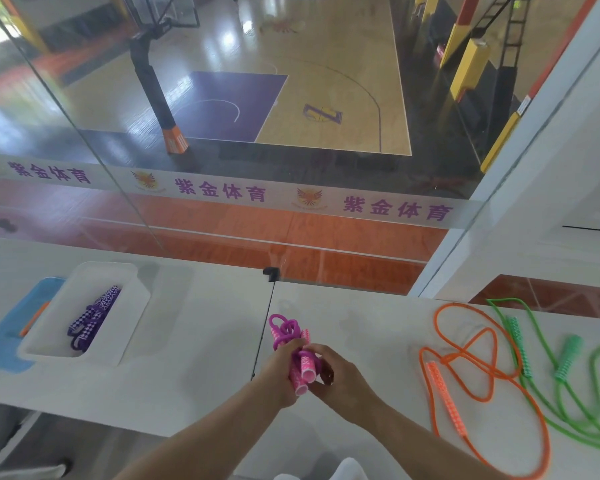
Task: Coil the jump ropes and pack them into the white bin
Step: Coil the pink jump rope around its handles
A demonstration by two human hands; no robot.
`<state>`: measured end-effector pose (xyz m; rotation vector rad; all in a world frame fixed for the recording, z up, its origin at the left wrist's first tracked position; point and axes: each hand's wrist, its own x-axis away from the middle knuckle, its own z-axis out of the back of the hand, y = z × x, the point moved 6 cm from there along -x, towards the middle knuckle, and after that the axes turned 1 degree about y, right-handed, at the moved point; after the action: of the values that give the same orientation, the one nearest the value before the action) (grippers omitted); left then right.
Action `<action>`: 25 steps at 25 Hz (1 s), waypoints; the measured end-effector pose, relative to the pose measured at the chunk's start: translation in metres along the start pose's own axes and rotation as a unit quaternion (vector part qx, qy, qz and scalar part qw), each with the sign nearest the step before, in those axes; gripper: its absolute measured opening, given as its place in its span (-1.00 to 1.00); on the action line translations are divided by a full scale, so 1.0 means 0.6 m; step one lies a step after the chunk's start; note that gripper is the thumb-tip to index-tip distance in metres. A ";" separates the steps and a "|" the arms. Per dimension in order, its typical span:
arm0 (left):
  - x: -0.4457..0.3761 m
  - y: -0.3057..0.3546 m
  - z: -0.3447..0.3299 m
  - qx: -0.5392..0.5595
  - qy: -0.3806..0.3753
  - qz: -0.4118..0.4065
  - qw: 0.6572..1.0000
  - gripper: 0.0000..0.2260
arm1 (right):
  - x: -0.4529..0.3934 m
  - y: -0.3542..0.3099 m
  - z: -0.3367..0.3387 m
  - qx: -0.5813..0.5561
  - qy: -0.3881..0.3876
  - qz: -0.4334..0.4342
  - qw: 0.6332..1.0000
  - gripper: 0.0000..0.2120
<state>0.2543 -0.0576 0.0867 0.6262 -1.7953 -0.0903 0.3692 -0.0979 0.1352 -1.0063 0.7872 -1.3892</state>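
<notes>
Both hands are working at the lower middle of the frame, just above the white table (194,344); the left hand (278,374) is closing around the bundled pink jump rope (293,344), and the right hand (333,374) is pinching at its two pink handles (303,370), which are lying side by side and poking toward the camera; the cord is bunching in loose loops above the fingers.

The rope is looking light and limp; the cord is soft and springy, so it is likely to uncoil if the grip slackens; the handles are the only stiff parts, patterned and probably easy to grip, so the best hold seems to be around both handles with the loops trapped against them.

Counting the ropes, four are showing: one pink in the hands; one purple rope (92,318) already lying coiled inside the white bin (132,310) at the lower left; one orange rope (465,372) and one green rope (541,362) sprawling uncoiled at the lower right of the table, partly crossing each other; one white bin is standing there, with one blue tray (4,344) just beside it at the left edge, holding something orange that I cannot make out.
</notes>
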 end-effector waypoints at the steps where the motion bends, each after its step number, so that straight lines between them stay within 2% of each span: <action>1: -0.002 -0.001 0.002 -0.004 0.001 -0.003 1.000 -0.65 | 0.000 0.003 -0.003 -0.013 -0.012 -0.006 1.000 -0.53; 6: -0.002 0.002 0.003 0.003 -0.018 -0.025 1.000 -0.60 | -0.002 -0.001 -0.003 0.027 -0.040 0.010 0.999 -0.53; 10: -0.002 -0.002 0.015 -0.009 -0.016 -0.033 0.999 -0.55 | 0.005 0.004 -0.017 0.160 -0.080 0.039 0.983 -0.51; 12: 0.000 0.002 0.017 -0.019 -0.020 -0.043 0.999 -0.56 | 0.014 0.012 -0.021 0.186 -0.081 0.041 0.978 -0.52; 13: 0.001 0.008 0.017 -0.021 -0.027 -0.056 0.998 -0.58 | 0.016 0.018 -0.021 0.167 -0.082 0.032 0.982 -0.50; 15: 0.004 0.023 0.019 -0.030 -0.032 -0.091 0.995 -0.65 | 0.013 0.028 -0.016 0.053 -0.074 -0.033 0.995 -0.47; 18: 0.008 0.047 0.035 -0.063 -0.019 -0.124 0.990 -0.64 | 0.003 0.017 -0.030 -0.132 -0.075 -0.160 0.975 -0.57; 20: 0.011 0.066 0.057 -0.080 -0.008 -0.134 0.988 -0.64 | -0.006 0.005 -0.053 -0.164 -0.093 -0.176 0.966 -0.57; 25: 0.010 0.106 0.143 -0.080 0.021 -0.124 0.989 -0.73 | -0.033 -0.043 -0.121 -0.116 -0.113 -0.114 0.980 -0.53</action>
<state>0.1515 -0.0276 0.0880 0.7265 -1.6443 -0.3833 0.2913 -0.0836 0.1272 -1.4465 0.6905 -1.3640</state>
